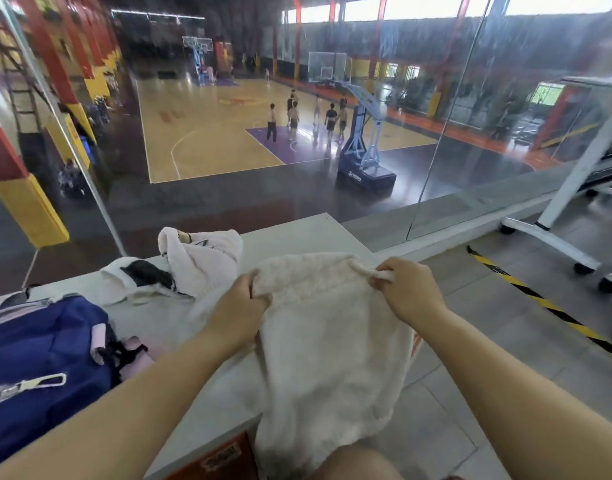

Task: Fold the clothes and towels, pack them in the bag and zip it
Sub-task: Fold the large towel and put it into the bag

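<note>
Over the near right edge of the table (297, 233) the left hand (242, 303) and the right hand (408, 289) each pinch a top corner of the hanging towel (325, 348), which to my eye wants its corners level and taut before halving, the bag (37, 358) lying near left.

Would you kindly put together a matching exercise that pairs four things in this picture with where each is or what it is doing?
Things:
1. white towel
2. blue bag
3. crumpled white clothes
4. right hand

Places or states:
a. lies at the left end of the table
b. pinches a top corner of the towel
c. heaped, unfolded, beyond the left hand
d. held up between both hands

Pairs: 1-d, 2-a, 3-c, 4-b
</note>
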Action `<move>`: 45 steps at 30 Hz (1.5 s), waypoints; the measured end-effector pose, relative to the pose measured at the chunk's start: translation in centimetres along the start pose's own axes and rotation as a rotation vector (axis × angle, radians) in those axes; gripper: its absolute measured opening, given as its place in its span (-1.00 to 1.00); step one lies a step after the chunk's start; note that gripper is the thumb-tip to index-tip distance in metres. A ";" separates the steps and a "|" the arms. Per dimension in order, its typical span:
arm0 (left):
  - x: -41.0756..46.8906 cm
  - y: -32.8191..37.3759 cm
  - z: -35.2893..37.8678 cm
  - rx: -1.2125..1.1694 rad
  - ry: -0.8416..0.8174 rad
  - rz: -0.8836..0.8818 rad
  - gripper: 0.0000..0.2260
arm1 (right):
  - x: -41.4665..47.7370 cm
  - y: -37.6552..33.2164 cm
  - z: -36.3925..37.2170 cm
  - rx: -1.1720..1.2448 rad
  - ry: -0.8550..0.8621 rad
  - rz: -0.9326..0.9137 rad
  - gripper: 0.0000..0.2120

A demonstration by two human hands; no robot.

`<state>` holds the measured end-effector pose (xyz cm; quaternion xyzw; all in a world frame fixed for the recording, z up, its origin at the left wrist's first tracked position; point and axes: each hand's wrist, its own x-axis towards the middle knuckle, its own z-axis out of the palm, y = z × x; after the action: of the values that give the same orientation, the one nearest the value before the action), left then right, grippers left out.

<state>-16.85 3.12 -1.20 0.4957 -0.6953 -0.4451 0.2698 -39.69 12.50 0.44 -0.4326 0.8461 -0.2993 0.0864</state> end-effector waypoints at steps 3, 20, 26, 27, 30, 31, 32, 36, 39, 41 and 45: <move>0.2 1.5 -2.3 -0.088 0.080 -0.002 -0.89 | 0.2 -2.3 -1.5 0.067 0.067 -0.082 -0.93; -4.2 5.2 -10.7 -0.283 -0.005 0.015 -0.77 | -1.8 -10.4 -6.7 0.111 0.241 -0.255 -0.83; -5.6 6.2 -11.6 -0.396 -0.006 0.067 -0.81 | -2.6 -11.3 -7.2 0.136 0.250 -0.251 -0.83; -5.6 6.2 -11.8 -0.387 0.019 0.059 -0.79 | -2.7 -11.3 -7.4 0.139 0.254 -0.248 -0.83; -5.2 6.0 -13.0 -0.444 0.068 0.034 -0.81 | -2.9 -11.1 -8.1 0.132 0.274 -0.224 -0.83; -5.2 6.0 -13.6 -0.480 0.069 0.031 -0.86 | -3.0 -10.9 -8.4 0.135 0.276 -0.209 -0.84; -5.3 6.1 -14.2 -0.492 0.058 0.029 -0.90 | -3.0 -10.8 -8.6 0.141 0.275 -0.194 -0.84; -5.6 5.7 -16.2 -0.287 0.031 0.058 -0.76 | -3.0 -10.5 -9.4 0.188 0.230 -0.168 -0.90; -5.9 6.1 -17.1 -0.055 0.141 0.048 -0.75 | -3.0 -10.6 -10.3 0.247 0.170 -0.130 -0.79; -6.2 6.6 -17.7 0.053 0.211 0.053 -0.75 | -3.1 -10.5 -11.0 0.313 0.171 -0.129 -0.77; -6.8 7.3 -18.1 0.235 0.237 0.063 -0.76 | -3.7 -10.2 -12.0 0.344 0.252 -0.248 -0.79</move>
<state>-2.88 3.94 14.02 0.5507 -0.7212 -0.2906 0.3038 -35.30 16.01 15.62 -0.4713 0.7272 -0.4989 0.0151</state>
